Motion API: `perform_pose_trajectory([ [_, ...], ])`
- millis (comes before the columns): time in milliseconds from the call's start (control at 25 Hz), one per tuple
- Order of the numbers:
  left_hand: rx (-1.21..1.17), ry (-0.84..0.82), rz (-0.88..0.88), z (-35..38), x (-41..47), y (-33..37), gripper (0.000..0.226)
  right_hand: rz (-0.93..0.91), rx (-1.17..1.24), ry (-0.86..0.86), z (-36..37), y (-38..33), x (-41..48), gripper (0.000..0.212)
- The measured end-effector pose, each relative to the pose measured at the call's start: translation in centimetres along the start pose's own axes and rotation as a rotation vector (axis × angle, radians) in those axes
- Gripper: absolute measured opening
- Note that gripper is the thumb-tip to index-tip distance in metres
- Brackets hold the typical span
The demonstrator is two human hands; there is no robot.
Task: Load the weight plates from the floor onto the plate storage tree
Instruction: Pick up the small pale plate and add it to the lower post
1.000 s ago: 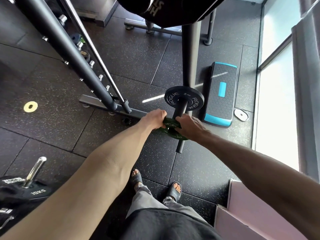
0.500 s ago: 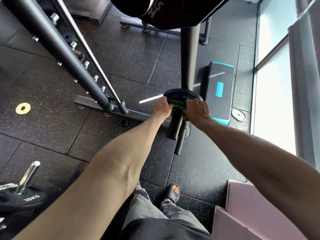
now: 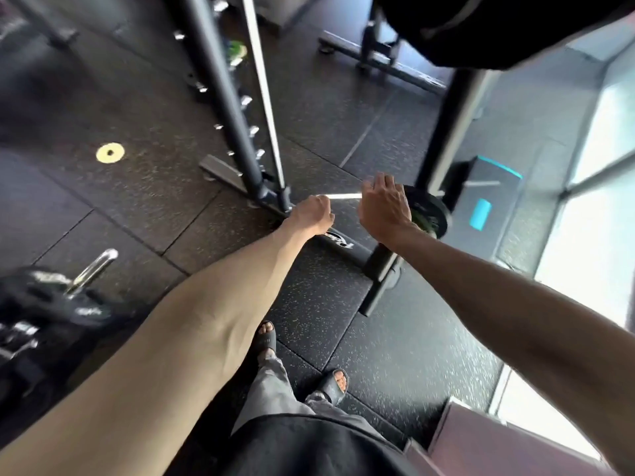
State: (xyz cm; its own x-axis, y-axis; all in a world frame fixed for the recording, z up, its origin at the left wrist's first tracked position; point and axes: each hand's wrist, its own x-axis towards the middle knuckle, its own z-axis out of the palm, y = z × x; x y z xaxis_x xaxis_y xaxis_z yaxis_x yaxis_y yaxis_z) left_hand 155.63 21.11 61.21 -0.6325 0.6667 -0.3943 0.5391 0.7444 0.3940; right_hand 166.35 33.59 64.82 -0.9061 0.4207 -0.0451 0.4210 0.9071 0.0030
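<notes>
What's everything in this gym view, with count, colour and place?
Storage tree: one, dark grey, upright, centre right.
Black plate: one, black, on the tree's peg.
Green plate: one, green, against the black plate.
Small plate: one, yellow, flat on floor, left.
Stacked plates: count unclear, black, around a chrome peg, lower left.
Rack upright: one, dark, top centre.
Step platform: one, black and teal, floor behind the tree.
Box: one, pink, lower right.
Sandals: two, dark, bottom centre.
Left hand: one, fingers curled, holding nothing.
Right hand: one, fingers relaxed, beside the black plate.
</notes>
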Motion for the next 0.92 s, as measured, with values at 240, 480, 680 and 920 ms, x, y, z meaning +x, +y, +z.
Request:
perform_pose_trajectory([
  [240, -0.057, -0.056, -0.308, -3.4, -8.2, -18.3, 0.032, -0.417, 0.087, -0.517, 1.6, -16.6, 5.8, 0.026],
  [480, -0.278, -0.006, -0.625, -4.8, -19.5, -34.8, 0.035, -0.775, -0.022, -0.642, 4.4, -36.8, 6.9, 0.023],
  [680, -0.471, 0.101, -0.720, -5.7, -24.3, -45.0, 0.032, -0.904, -0.065, -0.707, 4.7, -49.6, 6.4, 0.023],
  [920, -0.747, 0.176, -0.821, -7.4, -23.7, -52.8, 0.032, -0.869, 0.046, -0.773, 6.7, -58.0, 10.5, 0.023],
])
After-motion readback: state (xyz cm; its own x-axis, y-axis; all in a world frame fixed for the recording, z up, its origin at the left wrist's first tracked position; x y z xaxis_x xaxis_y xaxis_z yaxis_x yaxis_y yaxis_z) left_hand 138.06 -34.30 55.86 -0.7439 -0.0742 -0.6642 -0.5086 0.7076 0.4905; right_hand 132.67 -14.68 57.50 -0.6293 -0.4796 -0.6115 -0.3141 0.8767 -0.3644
